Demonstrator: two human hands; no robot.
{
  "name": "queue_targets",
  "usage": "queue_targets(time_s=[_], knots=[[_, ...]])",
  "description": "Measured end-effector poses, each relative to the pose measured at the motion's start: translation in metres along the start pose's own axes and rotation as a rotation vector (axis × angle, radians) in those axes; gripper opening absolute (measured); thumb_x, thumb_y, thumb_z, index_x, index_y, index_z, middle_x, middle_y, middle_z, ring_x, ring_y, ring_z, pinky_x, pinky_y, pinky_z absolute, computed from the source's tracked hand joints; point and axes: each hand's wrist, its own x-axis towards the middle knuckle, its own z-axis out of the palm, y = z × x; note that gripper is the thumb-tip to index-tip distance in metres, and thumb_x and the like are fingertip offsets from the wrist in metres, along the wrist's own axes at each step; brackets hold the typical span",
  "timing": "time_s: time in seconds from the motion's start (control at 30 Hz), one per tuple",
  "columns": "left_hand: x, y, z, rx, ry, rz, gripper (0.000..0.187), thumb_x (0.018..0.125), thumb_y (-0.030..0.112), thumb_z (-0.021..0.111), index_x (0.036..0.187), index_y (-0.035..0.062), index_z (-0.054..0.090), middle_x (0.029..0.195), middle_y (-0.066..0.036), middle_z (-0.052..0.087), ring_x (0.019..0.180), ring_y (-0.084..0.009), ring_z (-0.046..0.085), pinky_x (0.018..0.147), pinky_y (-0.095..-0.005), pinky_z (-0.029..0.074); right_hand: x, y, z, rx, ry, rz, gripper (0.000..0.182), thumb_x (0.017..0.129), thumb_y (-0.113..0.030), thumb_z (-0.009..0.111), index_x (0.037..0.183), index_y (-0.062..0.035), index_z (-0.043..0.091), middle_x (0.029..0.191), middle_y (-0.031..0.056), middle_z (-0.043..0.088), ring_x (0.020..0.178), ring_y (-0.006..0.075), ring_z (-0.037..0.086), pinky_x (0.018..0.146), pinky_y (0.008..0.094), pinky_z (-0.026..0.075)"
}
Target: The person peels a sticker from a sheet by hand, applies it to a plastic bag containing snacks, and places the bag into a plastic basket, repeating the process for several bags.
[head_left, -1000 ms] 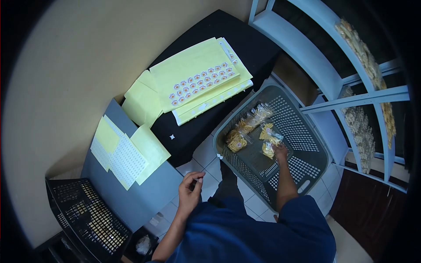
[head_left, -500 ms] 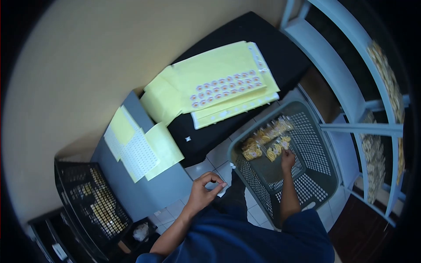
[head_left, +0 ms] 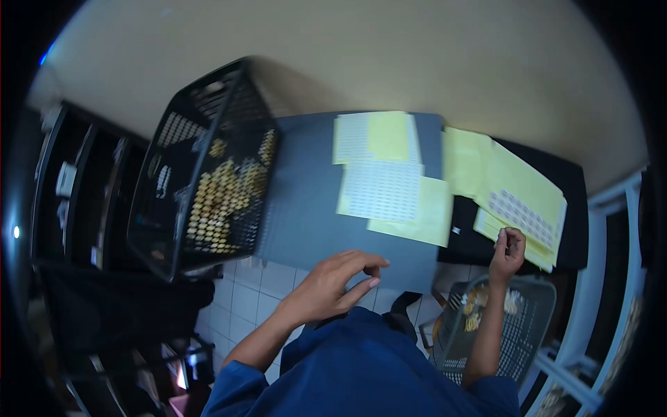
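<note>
Since flat yellow paper sheets (head_left: pixel 517 174) reach the black desk's (head_left: pixel 576 229) edge, my right hand (head_left: pixel 508 260) pinches close, maybe empty, I can't tell; my left hand (head_left: pixel 331 286) is slightly open.

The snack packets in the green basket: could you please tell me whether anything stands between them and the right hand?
The table-side rim of the green basket lies between the right hand and the snack packets in this view. The open top probably allows a way over it.

Dim, bluish light; strong fisheye bends the edges into black corners, and a small glare spot (head_left: pixel 16 231) shows far left.
</note>
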Motion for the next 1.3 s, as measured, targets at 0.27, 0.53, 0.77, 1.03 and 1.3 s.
queue_targets(time_s=[0.27, 0.53, 0.77, 1.03, 1.3], knots=[[-0.144, -0.007, -0.274, 0.246, 0.248, 0.266, 0.018, 0.083, 0.015, 0.077, 0.097, 0.0038, 0.074, 0.088, -0.009, 0.072, 0.087, -0.0240, 0.071, 0.077, -0.0370, 0.055, -0.003, -0.163, 0.241, 0.085, -0.550, -0.352, 0.014, 0.095, 0.000, 0.063, 0.082, 0.0005, 0.057, 0.082, 0.0085, 0.061, 0.073, 0.0150, 0.055, 0.069, 0.0265, 0.045], [-0.081, -0.177, -0.464, 0.430, -0.177, -0.145, 0.027, 0.092, 0.021, 0.071, 0.109, 0.0000, 0.070, 0.098, -0.014, 0.072, 0.092, -0.0254, 0.070, 0.084, -0.0367, 0.055, -0.046, -0.350, 0.472, 0.080, -0.863, -0.615, 0.011, 0.090, -0.005, 0.071, 0.085, 0.0021, 0.064, 0.085, 0.0088, 0.066, 0.074, 0.0170, 0.061, 0.067, 0.0285, 0.049], [-0.011, -0.293, -0.406, 0.985, -0.886, -0.296, 0.129, 0.059, 0.052, 0.094, 0.159, 0.0077, 0.024, 0.150, -0.025, 0.045, 0.133, -0.0395, 0.052, 0.110, -0.0441, 0.045, -0.082, -0.385, 0.532, -0.320, -1.132, -0.416, 0.031, 0.092, -0.029, 0.072, 0.106, -0.0013, 0.069, 0.096, 0.0134, 0.070, 0.087, 0.0264, 0.069, 0.078, 0.0385, 0.056], [-0.013, -0.372, -0.365, 0.976, -0.775, 0.120, 0.029, 0.082, 0.006, 0.068, 0.111, 0.0028, 0.069, 0.108, -0.019, 0.071, 0.101, -0.0376, 0.070, 0.083, -0.0461, 0.057, -0.092, -0.369, 0.527, -0.486, -1.037, -0.342, 0.034, 0.092, -0.028, 0.070, 0.110, 0.0007, 0.067, 0.105, 0.0164, 0.070, 0.095, 0.0311, 0.069, 0.086, 0.0410, 0.054], [0.030, -0.385, -0.413, 0.902, -0.710, 0.309, 0.012, 0.071, 0.008, 0.074, 0.082, 0.0068, 0.078, 0.082, -0.016, 0.074, 0.079, -0.0334, 0.072, 0.071, -0.0429, 0.056, -0.093, -0.365, 0.527, -0.376, -0.990, -0.326, 0.029, 0.092, -0.022, 0.072, 0.108, 0.0008, 0.067, 0.100, 0.0135, 0.069, 0.090, 0.0242, 0.069, 0.081, 0.0361, 0.056]])
